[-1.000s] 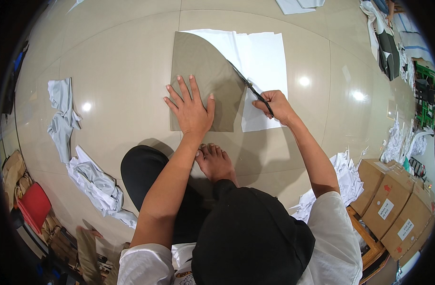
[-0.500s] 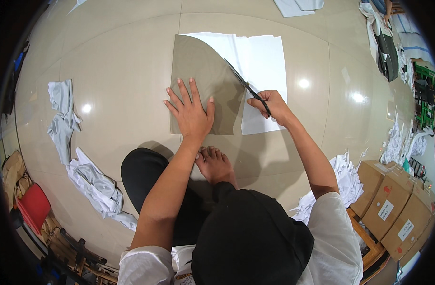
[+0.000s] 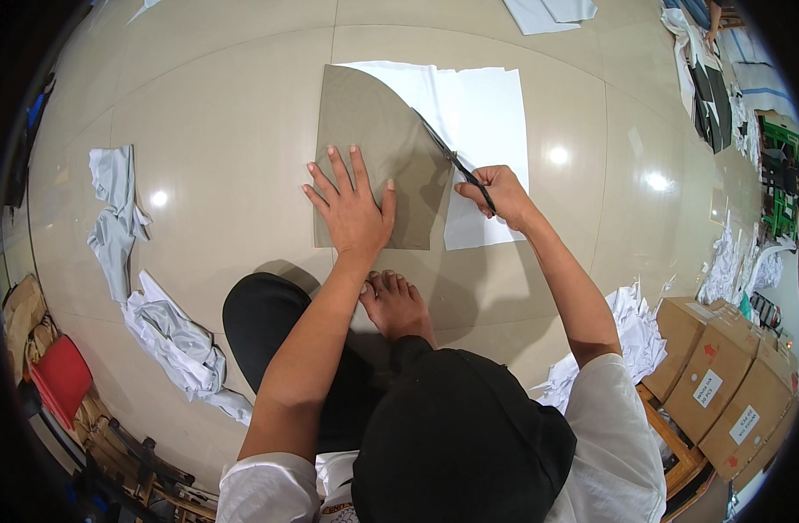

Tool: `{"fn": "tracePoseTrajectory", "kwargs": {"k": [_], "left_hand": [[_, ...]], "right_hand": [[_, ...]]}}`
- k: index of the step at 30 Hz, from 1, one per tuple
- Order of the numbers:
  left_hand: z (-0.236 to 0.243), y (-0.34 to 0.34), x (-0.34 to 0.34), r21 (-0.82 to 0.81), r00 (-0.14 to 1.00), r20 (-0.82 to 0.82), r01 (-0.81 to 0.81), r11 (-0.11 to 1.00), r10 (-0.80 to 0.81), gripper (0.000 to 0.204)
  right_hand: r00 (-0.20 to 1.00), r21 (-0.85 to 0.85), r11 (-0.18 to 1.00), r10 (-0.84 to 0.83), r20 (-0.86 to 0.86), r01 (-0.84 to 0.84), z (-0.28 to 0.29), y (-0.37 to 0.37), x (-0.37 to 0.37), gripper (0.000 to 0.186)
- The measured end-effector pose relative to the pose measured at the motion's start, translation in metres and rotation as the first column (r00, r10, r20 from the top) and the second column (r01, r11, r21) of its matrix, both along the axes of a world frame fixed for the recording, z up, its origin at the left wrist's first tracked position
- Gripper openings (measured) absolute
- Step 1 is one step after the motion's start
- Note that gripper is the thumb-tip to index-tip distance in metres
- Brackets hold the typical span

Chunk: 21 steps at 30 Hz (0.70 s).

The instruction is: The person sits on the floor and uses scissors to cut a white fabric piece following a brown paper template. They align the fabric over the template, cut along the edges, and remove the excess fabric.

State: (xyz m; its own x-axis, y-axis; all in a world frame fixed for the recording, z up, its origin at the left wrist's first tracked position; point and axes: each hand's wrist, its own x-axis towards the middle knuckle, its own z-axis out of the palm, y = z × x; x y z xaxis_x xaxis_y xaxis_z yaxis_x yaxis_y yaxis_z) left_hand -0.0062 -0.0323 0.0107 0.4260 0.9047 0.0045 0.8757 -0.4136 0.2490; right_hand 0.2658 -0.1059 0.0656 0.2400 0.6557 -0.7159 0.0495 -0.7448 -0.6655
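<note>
A brown pattern piece [image 3: 364, 113] with a curved right edge lies on white fabric [image 3: 486, 113] on the floor. My left hand [image 3: 357, 209] presses flat on the lower part of the brown piece, fingers spread. Dark scissors [image 3: 452, 155] are gripped by their handles in my right hand [image 3: 501, 193]. Their blades point up and left along the curved edge, with the tips near its middle. Below the scissors, the white fabric is parted from the brown piece's edge, and bare floor shows in the gap. Whether the blades are fully closed is hard to make out.
My bare foot [image 3: 397, 307] rests just below the brown piece. Crumpled pale cloth [image 3: 177, 349] lies at left, and white scraps [image 3: 635, 327] at right beside cardboard boxes [image 3: 709, 375]. Folded white fabric [image 3: 549, 13] lies at the far side. Another person's arm [image 3: 714, 19] shows at far right.
Almost nothing differs. The fabric, brown piece and my hands sit very slightly lower in the picture, together with the floor lines.
</note>
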Motion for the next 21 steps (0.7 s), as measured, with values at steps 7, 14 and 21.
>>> {"fn": "tracePoseTrajectory", "kwargs": {"k": [7,14,21], "left_hand": [[0.001,0.000,0.001,-0.001,1.000,0.013,0.001,1.000,-0.001,0.088],[0.000,0.000,0.001,0.003,1.000,0.022,0.001,1.000,-0.001,0.088],[-0.001,0.000,0.001,0.006,1.000,0.026,0.001,1.000,-0.001,0.088]], "right_hand": [[1.000,0.009,1.000,0.012,0.021,-0.012,-0.003,-0.002,0.001,0.045],[1.000,-0.026,0.999,-0.022,-0.007,0.021,-0.002,0.002,0.001,0.048],[1.000,-0.005,1.000,0.013,-0.005,-0.013,-0.004,0.014,0.001,0.050]]}}
